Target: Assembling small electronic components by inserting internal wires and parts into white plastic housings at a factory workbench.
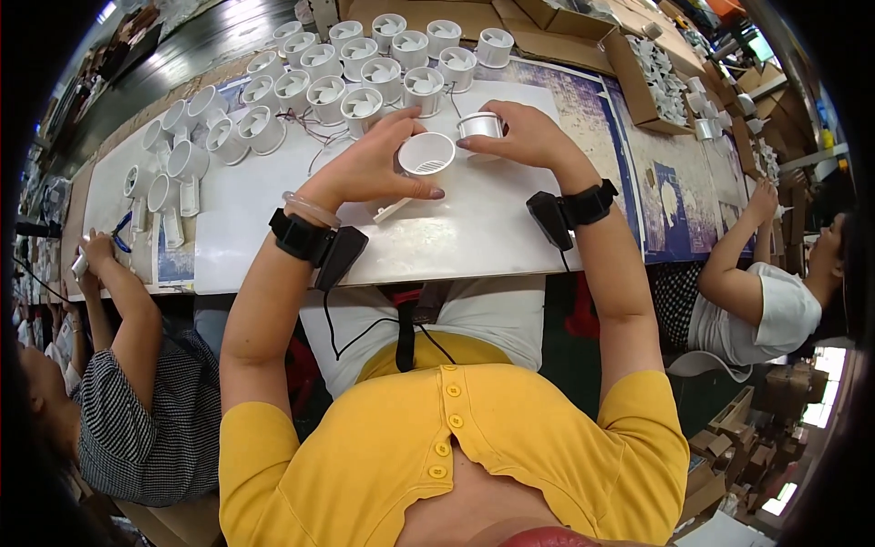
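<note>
My left hand (378,164) is closed around a white plastic cup (427,153) with a slotted grille inside and a flat handle pointing toward me. Just to its right, my right hand (524,137) grips a short white round housing (480,126) between thumb and fingers. The two pieces are close together but apart, over a white work sheet (492,232). What sits inside the housing cannot be made out. Behind my hands stand several rows of white round fan units (382,75), some with thin wires (310,123) trailing from them.
Several handled white cups (187,162) lie at the left, near blue-handled pliers (121,232). A cardboard box (638,91) of small white fan wheels stands at the back right. Co-workers sit on both sides; one's hand (96,248) is at the left table edge, another's (762,199) at the right.
</note>
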`<state>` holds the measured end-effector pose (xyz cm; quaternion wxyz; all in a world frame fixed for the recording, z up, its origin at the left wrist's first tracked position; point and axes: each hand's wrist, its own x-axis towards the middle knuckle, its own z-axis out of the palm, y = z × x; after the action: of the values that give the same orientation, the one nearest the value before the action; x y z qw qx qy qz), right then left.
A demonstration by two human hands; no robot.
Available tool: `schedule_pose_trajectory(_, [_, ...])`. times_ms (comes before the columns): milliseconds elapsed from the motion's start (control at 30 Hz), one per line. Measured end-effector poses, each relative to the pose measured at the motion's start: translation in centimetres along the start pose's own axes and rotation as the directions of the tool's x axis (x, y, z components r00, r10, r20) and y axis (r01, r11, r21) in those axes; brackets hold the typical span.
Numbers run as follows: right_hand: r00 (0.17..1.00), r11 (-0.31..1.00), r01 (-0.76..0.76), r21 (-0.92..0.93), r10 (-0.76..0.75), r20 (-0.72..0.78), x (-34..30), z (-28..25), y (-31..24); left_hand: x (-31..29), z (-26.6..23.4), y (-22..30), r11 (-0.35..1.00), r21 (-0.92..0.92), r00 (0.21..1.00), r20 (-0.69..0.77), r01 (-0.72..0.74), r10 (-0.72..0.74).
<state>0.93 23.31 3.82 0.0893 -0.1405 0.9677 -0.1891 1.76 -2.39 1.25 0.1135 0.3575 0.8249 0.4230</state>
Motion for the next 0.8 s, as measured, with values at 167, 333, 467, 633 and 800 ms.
schedule_pose_trajectory(167, [0.987,0.625,0.118,0.772,0.014,-0.162,0.0,-1.4,2.2,-1.5,-1.4,0.4,0.955,-0.295,0.992,-0.106,0.038,-0.072])
schedule_pose_trajectory(333, [0.965,-0.178,0.259,0.949,0.012,-0.261,0.5,-1.9,1.1,-3.1,-1.6,0.6,0.743,-0.648,0.936,-0.133,0.166,-0.325])
schedule_pose_trajectory(467, [0.951,-0.406,0.182,0.896,-0.157,-0.264,1.9,-0.4,1.0,-1.9,-0.4,0.8,0.908,-0.408,0.930,-0.360,-0.093,-0.067])
schedule_pose_trajectory(633, [0.941,-0.510,0.233,0.828,-0.097,-0.324,2.1,0.8,0.3,-0.8,0.1,-0.2,0.994,-0.103,0.924,-0.384,-0.047,0.004])
schedule_pose_trajectory(800, [0.904,-0.655,0.138,0.743,-0.222,-0.364,2.3,1.0,0.8,0.0,0.7,0.3,0.985,-0.167,0.861,-0.506,-0.038,-0.053])
